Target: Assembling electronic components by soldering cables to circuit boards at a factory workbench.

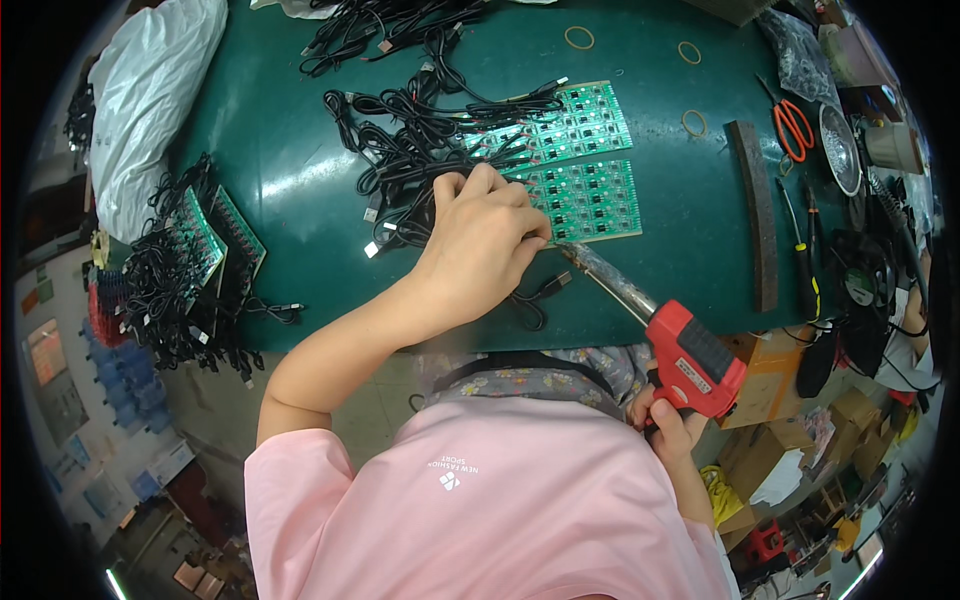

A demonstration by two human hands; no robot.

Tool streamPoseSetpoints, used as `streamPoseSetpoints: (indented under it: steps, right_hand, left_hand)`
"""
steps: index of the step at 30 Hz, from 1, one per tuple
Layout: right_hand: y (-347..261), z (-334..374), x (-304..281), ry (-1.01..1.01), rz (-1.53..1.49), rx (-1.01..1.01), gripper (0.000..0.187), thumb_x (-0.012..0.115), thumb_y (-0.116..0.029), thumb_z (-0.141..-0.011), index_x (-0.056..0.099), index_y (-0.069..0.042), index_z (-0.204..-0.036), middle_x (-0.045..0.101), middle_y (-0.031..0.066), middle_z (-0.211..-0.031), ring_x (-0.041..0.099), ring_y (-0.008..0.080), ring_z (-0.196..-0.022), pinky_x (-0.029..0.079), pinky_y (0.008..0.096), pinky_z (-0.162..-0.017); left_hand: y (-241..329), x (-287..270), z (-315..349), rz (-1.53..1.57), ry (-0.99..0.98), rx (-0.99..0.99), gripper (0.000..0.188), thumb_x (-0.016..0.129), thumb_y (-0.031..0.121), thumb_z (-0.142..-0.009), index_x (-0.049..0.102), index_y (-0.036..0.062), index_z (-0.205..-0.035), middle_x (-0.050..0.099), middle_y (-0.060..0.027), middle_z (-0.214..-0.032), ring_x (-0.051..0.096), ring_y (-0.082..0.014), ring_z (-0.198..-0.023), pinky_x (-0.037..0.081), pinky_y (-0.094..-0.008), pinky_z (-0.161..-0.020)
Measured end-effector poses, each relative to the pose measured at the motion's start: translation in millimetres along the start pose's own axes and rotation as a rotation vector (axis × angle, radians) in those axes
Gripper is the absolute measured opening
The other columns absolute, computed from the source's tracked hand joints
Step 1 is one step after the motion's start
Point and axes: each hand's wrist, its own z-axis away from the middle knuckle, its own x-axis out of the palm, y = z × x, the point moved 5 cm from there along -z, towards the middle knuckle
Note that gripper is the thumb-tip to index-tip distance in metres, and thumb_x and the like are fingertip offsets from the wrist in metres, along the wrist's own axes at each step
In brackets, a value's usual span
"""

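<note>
Right hand (668, 415) is gripping a chunky red plastic soldering gun (692, 350) right of center; left hand (480, 240)'s curling over flat green circuit boards (590, 195) and tangled rubbery black cables (410, 145) mid-frame, can't tell what it's pinching.

A green table (690, 215) carries two boards (592, 200) lying next to each other, black cables (400, 155) heaped over their left ends. More cables bunch at the far edge. Leftward sit a white bag (155, 110) and a stack (205, 235) of wired boards; rightward, rubber bands (580, 48), a dark bar (752, 215), orange scissors (780, 108) and a screwdriver (806, 272).
</note>
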Motion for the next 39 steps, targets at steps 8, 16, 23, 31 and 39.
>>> streamPoseSetpoints:
  steps: [8,16,23,31,39]
  right_hand:
    - [0.4,-0.7,0.7,0.012,0.001,-0.009,0.053,0.062,-0.025,-0.086,0.041,0.007,-0.123,0.052,0.01,-0.058,0.049,0.0183,-0.048,0.041,0.0304,-0.049]
    - [1.8,-4.1,2.5,-0.019,-0.017,-0.041,0.05,0.062,-0.026,-0.087,0.041,0.006,-0.118,0.051,0.0099,-0.057,0.05,0.0181,-0.048,0.042,0.0302,-0.049]
    - [1.8,-5.1,3.9,-0.015,-0.011,-0.037,0.044,0.062,-0.025,-0.087,0.044,0.003,-0.115,0.053,0.0096,-0.058,0.05,0.0175,-0.049,0.042,0.0297,-0.049]
    - [3.8,-6.1,3.9,-0.025,-0.03,-0.029,0.04,0.061,-0.023,-0.087,0.044,0.001,-0.114,0.053,0.0104,-0.058,0.05,0.0175,-0.049,0.042,0.03,-0.048]
    - [-5.1,-3.5,-0.9,-0.048,-0.019,-0.063,0.045,0.06,-0.026,-0.09,0.04,0.009,-0.112,0.052,0.0147,-0.058,0.051,0.0219,-0.048,0.045,0.0342,-0.047]
  left_hand:
    - [3.8,1.8,-0.9,-0.034,-0.015,0.009,0.008,0.07,0.008,-0.076,0.067,0.0078,-0.083,0.058,-0.003,-0.084,0.049,-0.0237,-0.096,0.03,-0.0414,-0.089]
    - [4.9,3.8,-0.9,-0.044,-0.01,0.04,0.009,0.069,0.008,-0.075,0.064,0.0056,-0.082,0.057,-0.0046,-0.087,0.048,-0.0244,-0.097,0.031,-0.0419,-0.09]
    - [4.8,5.2,-1.3,-0.036,-0.011,0.017,0.009,0.069,0.007,-0.074,0.064,0.0048,-0.081,0.057,-0.0048,-0.087,0.049,-0.0244,-0.097,0.031,-0.0424,-0.091]
    - [5.3,5.6,-1.2,-0.05,-0.009,0.019,0.009,0.068,0.007,-0.074,0.063,0.0045,-0.081,0.058,-0.005,-0.087,0.049,-0.0246,-0.097,0.031,-0.0423,-0.091]
    - [6.1,4.5,0.0,-0.034,-0.007,0.018,0.008,0.068,0.007,-0.074,0.063,0.0044,-0.08,0.058,-0.0053,-0.085,0.049,-0.0248,-0.096,0.032,-0.0416,-0.091]
